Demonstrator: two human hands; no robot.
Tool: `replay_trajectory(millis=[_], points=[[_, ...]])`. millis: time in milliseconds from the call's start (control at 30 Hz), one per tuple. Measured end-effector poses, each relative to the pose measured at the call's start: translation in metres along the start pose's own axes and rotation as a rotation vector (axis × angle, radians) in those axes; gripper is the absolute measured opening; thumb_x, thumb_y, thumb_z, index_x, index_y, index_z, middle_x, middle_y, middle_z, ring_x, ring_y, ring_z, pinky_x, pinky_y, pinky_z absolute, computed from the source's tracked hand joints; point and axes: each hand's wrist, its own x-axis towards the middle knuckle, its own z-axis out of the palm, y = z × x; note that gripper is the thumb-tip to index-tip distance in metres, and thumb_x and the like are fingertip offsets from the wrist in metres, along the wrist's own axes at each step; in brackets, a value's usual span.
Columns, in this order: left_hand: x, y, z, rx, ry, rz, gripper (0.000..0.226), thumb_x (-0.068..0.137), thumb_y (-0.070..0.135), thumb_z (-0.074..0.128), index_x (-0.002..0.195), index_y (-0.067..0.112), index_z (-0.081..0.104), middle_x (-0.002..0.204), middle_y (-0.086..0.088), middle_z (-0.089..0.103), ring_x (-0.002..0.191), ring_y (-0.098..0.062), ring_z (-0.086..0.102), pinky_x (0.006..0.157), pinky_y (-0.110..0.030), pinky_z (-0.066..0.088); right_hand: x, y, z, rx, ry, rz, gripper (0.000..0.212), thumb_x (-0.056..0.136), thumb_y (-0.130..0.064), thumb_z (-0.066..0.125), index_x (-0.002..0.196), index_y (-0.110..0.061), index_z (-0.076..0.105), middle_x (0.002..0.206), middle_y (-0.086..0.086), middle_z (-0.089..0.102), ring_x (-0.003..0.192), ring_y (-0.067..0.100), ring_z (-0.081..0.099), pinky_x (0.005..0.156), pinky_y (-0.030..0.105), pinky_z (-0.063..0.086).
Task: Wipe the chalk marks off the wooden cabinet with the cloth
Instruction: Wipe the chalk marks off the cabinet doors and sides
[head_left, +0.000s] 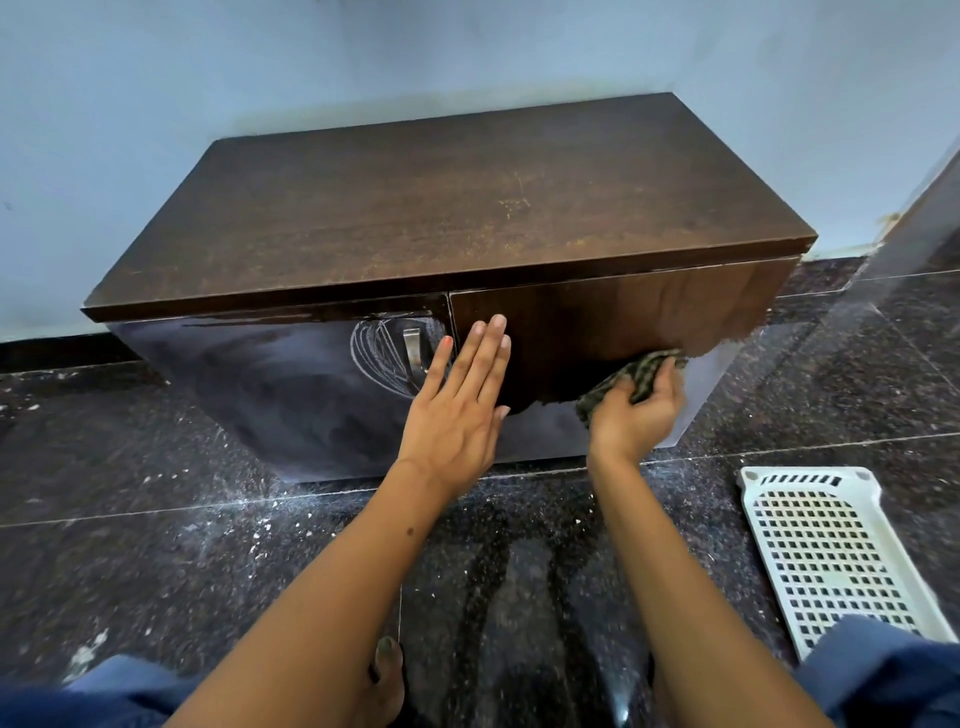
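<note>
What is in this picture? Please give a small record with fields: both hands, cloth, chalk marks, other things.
left hand: flat, fingers straight, pressing the cabinet front
right hand: holds cloth against the right door
chalk marks: white scribbles around the handle, left door
other: white basket on the floor, right

From my headcam: left hand (457, 395) is flat against the cabinet (447, 208) front, fingers straight, right by the seam between the two doors. Right hand (636, 410) grips a checked cloth (631, 376) pressed on the right door. Chalk scribbles (379, 353) circle the metal handle (413, 345) on the left door. White basket (826, 545) on the floor, right.
</note>
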Motion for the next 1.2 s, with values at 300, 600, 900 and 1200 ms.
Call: replay_trajectory(millis=[300, 600, 900, 1200], points=[[0.0, 0.011, 0.0, 0.033, 0.055, -0.065, 0.064, 0.098, 0.037, 0.017, 0.148, 0.0, -0.002, 0.156, -0.015, -0.011, 0.145, -0.028, -0.008, 0.117, -0.044, -0.009, -0.006, 0.011, -0.003, -0.009, -0.042, -0.028, 0.051, 0.092, 0.001, 0.05, 0.141, -0.004, 0.039, 0.148, 0.01, 0.033, 0.135, 0.022, 0.035, 0.096, 0.006, 0.022], [0.004, 0.018, 0.008, 0.004, 0.079, -0.08, 0.063, 0.098, 0.035, 0.016, 0.148, -0.001, 0.005, 0.157, -0.017, -0.003, 0.146, -0.03, -0.002, 0.118, -0.045, -0.004, -0.009, -0.003, 0.0, 0.026, 0.001, -0.244, 0.052, 0.09, 0.005, 0.049, 0.141, -0.001, 0.037, 0.149, 0.011, 0.031, 0.136, 0.02, 0.033, 0.104, 0.01, 0.024], [0.006, 0.021, 0.011, -0.002, 0.1, -0.085, 0.062, 0.098, 0.034, 0.023, 0.148, -0.002, 0.011, 0.157, -0.017, 0.003, 0.145, -0.031, 0.004, 0.118, -0.045, 0.001, -0.001, -0.008, -0.002, 0.018, 0.017, -0.277, 0.052, 0.09, 0.005, 0.05, 0.14, -0.001, 0.039, 0.149, 0.01, 0.031, 0.134, 0.013, 0.03, 0.102, -0.001, 0.019], [0.005, 0.02, 0.01, 0.03, 0.099, -0.085, 0.062, 0.098, 0.034, 0.021, 0.148, -0.002, 0.011, 0.157, -0.017, 0.002, 0.146, -0.03, 0.004, 0.118, -0.045, -0.001, 0.027, -0.004, -0.013, -0.005, 0.072, -0.086, 0.054, 0.09, 0.002, 0.051, 0.142, -0.003, 0.036, 0.15, 0.01, 0.032, 0.137, 0.021, 0.034, 0.099, 0.006, 0.02]])
